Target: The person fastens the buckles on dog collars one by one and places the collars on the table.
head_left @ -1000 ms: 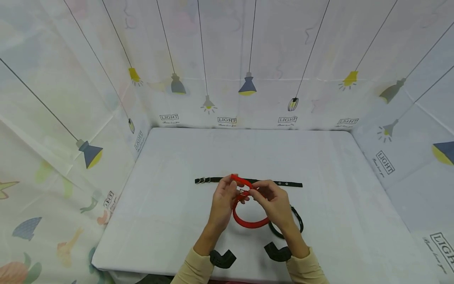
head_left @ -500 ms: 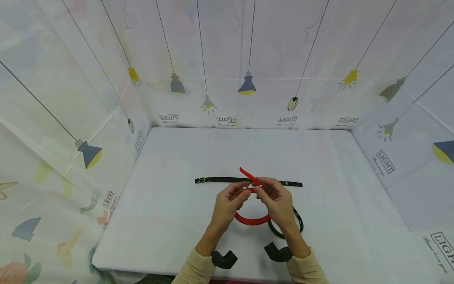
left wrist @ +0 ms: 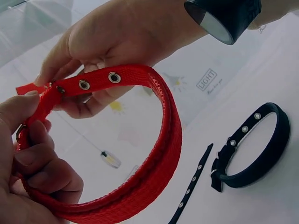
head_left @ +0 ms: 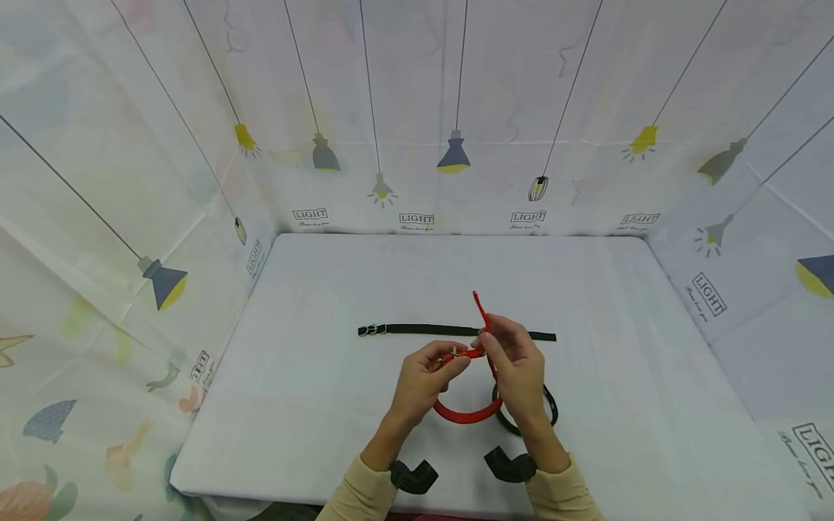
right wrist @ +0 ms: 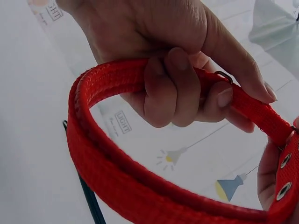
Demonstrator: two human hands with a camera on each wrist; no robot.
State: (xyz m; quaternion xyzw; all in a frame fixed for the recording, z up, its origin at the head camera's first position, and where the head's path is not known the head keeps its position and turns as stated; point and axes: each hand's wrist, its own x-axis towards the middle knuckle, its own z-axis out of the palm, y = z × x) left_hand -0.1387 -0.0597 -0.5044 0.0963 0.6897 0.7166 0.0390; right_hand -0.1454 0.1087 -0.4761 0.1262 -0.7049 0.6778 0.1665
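Note:
A red collar (head_left: 467, 417) with metal eyelets is bent into a loop and held above the table in both hands. My left hand (head_left: 415, 382) grips it by the buckle end; in the right wrist view its curled fingers (right wrist: 180, 91) wrap the band near a metal ring. With thumb and fingertips, my right hand (head_left: 519, 364) pinches the strap just past the buckle, and the free end points up beyond those fingers. Eyelets along the strap (left wrist: 99, 80) face the left wrist camera. The right hand's fingers partly hide the buckle.
A black collar (head_left: 417, 329) lies stretched out straight behind the hands. Another black collar (left wrist: 280, 144), fastened in a loop, rests on the white table (head_left: 293, 405) by the right forearm. Printed curtains (head_left: 417, 108) enclose the table's back and sides.
The right hand has moved rightward, away from the left hand, drawing the red strap's free end with it. That end now stands more upright. The left hand has shifted from the strap tip to the buckle.

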